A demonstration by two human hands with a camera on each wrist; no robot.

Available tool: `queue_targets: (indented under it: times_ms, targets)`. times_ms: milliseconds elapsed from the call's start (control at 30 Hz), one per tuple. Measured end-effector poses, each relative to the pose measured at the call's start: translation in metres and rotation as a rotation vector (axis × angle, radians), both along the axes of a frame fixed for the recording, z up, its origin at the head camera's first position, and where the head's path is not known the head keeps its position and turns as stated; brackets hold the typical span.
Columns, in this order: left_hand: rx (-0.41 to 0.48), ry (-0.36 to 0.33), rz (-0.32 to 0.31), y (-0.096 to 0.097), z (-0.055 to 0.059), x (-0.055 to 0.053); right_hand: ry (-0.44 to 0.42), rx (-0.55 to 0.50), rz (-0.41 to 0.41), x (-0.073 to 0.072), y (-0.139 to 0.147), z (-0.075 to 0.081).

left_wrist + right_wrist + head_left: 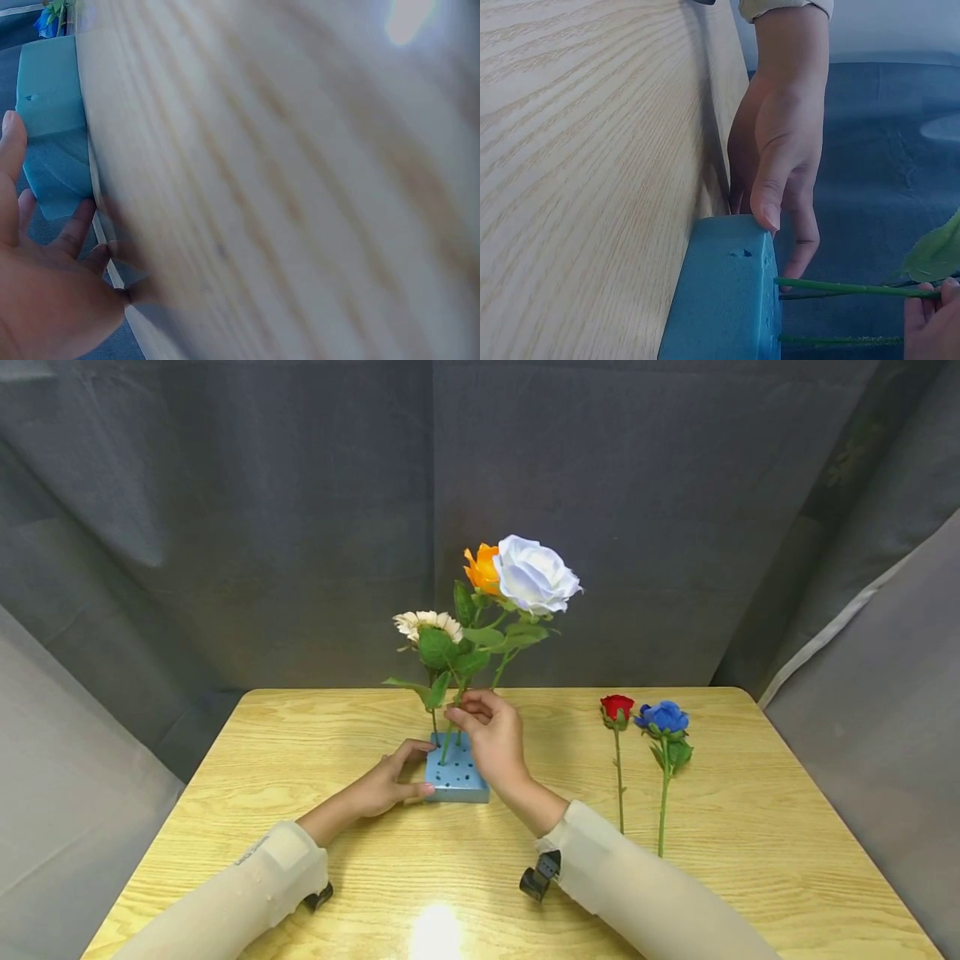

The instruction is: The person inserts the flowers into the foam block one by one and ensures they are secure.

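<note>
A light-blue foam block [457, 795] with several holes lies on the table, with flower stems rising from its top. My left hand [386, 787] grips the block's left side, thumb at the near corner and fingers at the far one. Above the block, my right hand [497, 739] pinches a green stem [840, 286] that enters the top; I cannot tell which bloom it carries. A large white rose [536, 575], an orange flower [482, 568] and a cream daisy-like flower [420, 624] stand over the block among green leaves.
To the right on the wooden table [315, 727] lie a red rose [617, 707] and a blue flower [666, 718], stems toward the near side. Grey curtains [300, 527] hang behind the table and on both sides.
</note>
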State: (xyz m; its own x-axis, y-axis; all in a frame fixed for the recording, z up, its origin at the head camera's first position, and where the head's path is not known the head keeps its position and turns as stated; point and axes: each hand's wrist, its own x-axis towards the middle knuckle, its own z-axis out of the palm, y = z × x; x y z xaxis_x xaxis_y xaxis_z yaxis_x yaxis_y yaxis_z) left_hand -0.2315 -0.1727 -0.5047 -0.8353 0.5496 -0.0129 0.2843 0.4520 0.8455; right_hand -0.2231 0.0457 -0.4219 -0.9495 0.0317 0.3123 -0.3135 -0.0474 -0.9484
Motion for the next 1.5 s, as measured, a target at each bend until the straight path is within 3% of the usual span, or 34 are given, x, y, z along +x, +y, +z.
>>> queue_targets:
  times_ms: [367,667,1067,1500]
  targets:
    - [0.005,-0.022,0.005,0.0,-0.001,0.0,0.009,0.058,-0.024,-0.002,-0.003,-0.001]
    - [-0.007,-0.023,-0.002,-0.001,-0.001,-0.001,0.044,0.101,0.032,-0.002,-0.003,-0.003]
    - [0.002,-0.021,-0.01,-0.001,0.0,0.0,0.075,0.191,0.026,0.001,-0.003,-0.013]
    - [-0.024,-0.031,-0.003,0.0,0.0,-0.001,0.02,0.182,0.065,-0.001,-0.004,-0.028]
